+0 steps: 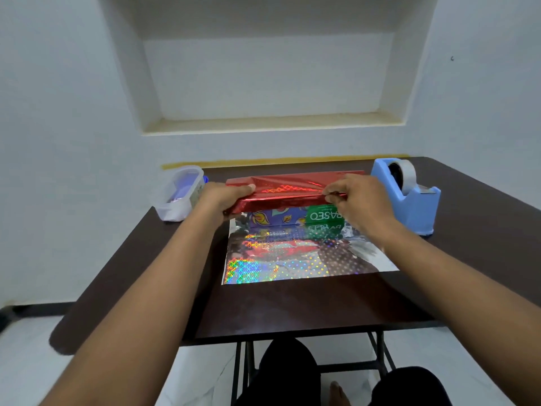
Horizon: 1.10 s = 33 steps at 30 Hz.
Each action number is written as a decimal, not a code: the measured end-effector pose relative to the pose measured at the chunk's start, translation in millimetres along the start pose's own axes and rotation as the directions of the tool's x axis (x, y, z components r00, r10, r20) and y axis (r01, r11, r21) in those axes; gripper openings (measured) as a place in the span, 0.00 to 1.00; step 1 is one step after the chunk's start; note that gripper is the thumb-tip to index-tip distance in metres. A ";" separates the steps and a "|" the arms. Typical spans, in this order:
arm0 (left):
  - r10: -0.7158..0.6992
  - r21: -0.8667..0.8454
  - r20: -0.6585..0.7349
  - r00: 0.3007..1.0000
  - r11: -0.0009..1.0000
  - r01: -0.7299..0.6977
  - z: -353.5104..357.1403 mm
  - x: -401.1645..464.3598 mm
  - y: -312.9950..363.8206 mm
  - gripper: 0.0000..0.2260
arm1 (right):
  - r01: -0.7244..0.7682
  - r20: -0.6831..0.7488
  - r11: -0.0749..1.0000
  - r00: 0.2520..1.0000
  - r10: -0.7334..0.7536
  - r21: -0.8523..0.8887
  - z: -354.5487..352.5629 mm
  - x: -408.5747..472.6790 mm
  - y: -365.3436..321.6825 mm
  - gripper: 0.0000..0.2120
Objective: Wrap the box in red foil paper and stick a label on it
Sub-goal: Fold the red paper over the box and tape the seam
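I see my left hand (227,197) and right hand (355,196) gripping the red foil (292,186) at either end of the box (295,216), lying crosswise at frame centre.

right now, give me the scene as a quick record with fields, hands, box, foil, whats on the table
left hand: grips the folded foil at the box's left end
right hand: pinches the foil edge on top
box: near side uncovered
red foil paper: folded over the box top, silver side spread toward the person
tape dispenser: blue, right of the box
plastic container: left of the box
table: dark
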<state>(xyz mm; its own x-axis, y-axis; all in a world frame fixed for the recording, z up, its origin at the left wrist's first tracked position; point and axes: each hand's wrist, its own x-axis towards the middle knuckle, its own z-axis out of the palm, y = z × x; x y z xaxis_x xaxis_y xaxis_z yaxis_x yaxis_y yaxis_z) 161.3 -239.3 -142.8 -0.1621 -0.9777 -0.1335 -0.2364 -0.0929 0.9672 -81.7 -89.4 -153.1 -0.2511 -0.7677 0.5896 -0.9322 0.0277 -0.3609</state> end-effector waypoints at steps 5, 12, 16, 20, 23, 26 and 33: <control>0.044 -0.068 -0.046 0.998 0.997 -0.047 -2.8 3.9 -2.9 0.23 | -0.019 -0.019 0.999 1.000 0.019 0.029 2.6 -1.2 2.3 0.09; -0.040 -0.244 -0.041 0.998 0.969 0.029 -1.2 4.4 -6.2 0.26 | -0.046 -0.001 0.997 0.999 0.046 0.063 3.9 -0.6 4.9 0.08; -0.087 -0.326 0.001 0.996 0.942 0.083 -0.9 3.3 -7.3 0.19 | -0.046 -0.007 0.996 0.999 0.046 0.073 3.2 -0.5 4.4 0.08; -0.094 -0.368 0.026 0.995 0.925 0.097 -0.7 -1.7 -8.7 0.16 | -0.041 0.004 0.997 0.999 0.041 0.063 2.7 -0.3 4.2 0.09; -0.033 -0.252 -0.068 0.997 0.968 0.015 1.6 -12.1 -8.5 0.19 | -0.050 0.004 0.995 0.999 0.050 0.082 2.9 0.0 4.8 0.09; 0.353 0.248 -0.352 0.867 0.928 -0.277 8.1 -17.6 -9.1 0.28 | -0.048 0.000 0.995 0.999 0.049 0.084 2.8 -0.1 5.5 0.09; 0.710 0.485 0.452 0.541 0.314 -0.816 49.1 -40.0 21.5 0.08 | -0.008 -0.008 0.996 1.000 0.009 0.089 6.4 -2.5 7.9 0.09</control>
<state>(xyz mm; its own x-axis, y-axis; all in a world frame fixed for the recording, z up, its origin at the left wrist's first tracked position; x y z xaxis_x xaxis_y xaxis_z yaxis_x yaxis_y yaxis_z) 115.7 -193.0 -127.3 -0.6880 -0.5098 0.5165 -0.4061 0.8603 0.3081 -86.7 -91.4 -162.1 -0.2617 -0.7620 0.5924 -0.9034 -0.0227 -0.4283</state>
